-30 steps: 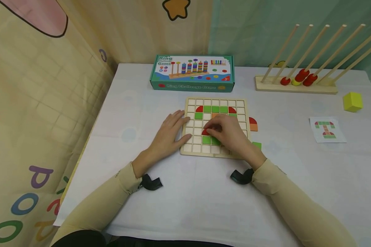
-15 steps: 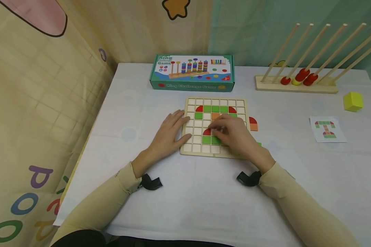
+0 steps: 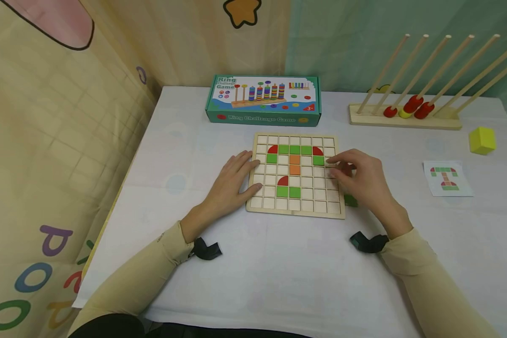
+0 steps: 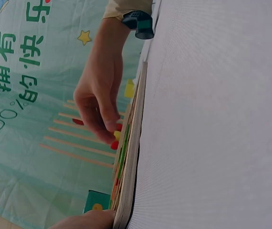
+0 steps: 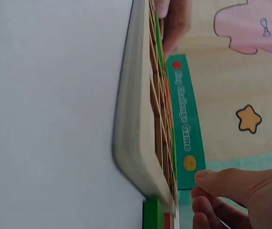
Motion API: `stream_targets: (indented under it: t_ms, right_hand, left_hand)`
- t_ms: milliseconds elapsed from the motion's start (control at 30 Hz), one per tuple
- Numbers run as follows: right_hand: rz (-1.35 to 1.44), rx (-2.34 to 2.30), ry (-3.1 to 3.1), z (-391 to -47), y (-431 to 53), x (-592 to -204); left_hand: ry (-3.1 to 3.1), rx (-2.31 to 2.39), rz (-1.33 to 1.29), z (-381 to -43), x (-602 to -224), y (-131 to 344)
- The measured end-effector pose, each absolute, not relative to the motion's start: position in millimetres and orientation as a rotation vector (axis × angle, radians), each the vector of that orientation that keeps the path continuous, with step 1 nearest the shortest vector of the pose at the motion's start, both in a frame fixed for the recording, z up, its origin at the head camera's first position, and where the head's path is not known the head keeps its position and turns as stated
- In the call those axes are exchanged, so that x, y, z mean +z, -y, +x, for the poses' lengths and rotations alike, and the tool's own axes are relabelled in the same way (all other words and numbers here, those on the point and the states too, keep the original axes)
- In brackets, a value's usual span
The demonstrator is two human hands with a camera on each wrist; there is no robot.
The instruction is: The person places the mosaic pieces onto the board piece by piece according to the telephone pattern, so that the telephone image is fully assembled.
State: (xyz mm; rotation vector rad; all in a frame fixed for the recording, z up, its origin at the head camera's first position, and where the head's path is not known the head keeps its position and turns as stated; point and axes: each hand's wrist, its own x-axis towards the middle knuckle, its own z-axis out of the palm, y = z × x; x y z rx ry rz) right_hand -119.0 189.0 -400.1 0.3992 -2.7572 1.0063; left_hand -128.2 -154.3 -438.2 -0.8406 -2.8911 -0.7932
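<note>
The wooden grid board [image 3: 295, 214] lies flat, holding red, green and orange pieces. Its top row has green squares [image 3: 295, 149] between red quarter-rounds [image 3: 318, 151]. Orange squares [image 3: 294, 170] run down the middle. Lower down, a red quarter-round [image 3: 283, 181] sits above green squares [image 3: 282, 191]. My left hand [image 3: 231, 180] rests with spread fingers at the board's left edge. Over the right edge hovers my right hand [image 3: 363, 180], thumb and fingers bent but apart, with nothing visible between them. A green piece [image 3: 350, 201] lies partly under it; in the right wrist view another green block [image 5: 153, 214] stands beside the board.
Behind the board is a green Ring Challenge Game box [image 3: 264, 101]. A wooden peg rack [image 3: 405, 121] with red and yellow rings stands back right. A yellow block [image 3: 482, 140] and a pattern card [image 3: 448, 178] lie to the right. Curtains hang behind the table.
My right hand has drawn away from the lower red quarter-round and moved right, off the grid's middle. The quarter-round stays in its cell. My left hand has not moved.
</note>
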Motion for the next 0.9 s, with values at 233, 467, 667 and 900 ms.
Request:
stream_targets:
  t_ms: [233, 467, 667, 900]
  right_hand:
    - [0.123, 0.996, 2.775, -118.9, -210.3, -403.4]
    - [0.088, 1.027, 2.909, -118.0, -216.3, -404.9]
    - [0.112, 1.064, 2.935, -115.9, -219.8, -402.8]
    - [0.159, 1.052, 2.913, -114.4, -220.5, -404.0]
  left_hand:
    - [2.902, -0.791, -0.832, -128.6, -437.9, 154.4]
    - [2.89, -0.801, -0.837, -128.3, -437.5, 154.5]
    - [2.891, -0.796, -0.839, -127.8, -437.3, 154.5]
    - [2.902, -0.798, -0.834, -126.8, -436.9, 154.9]
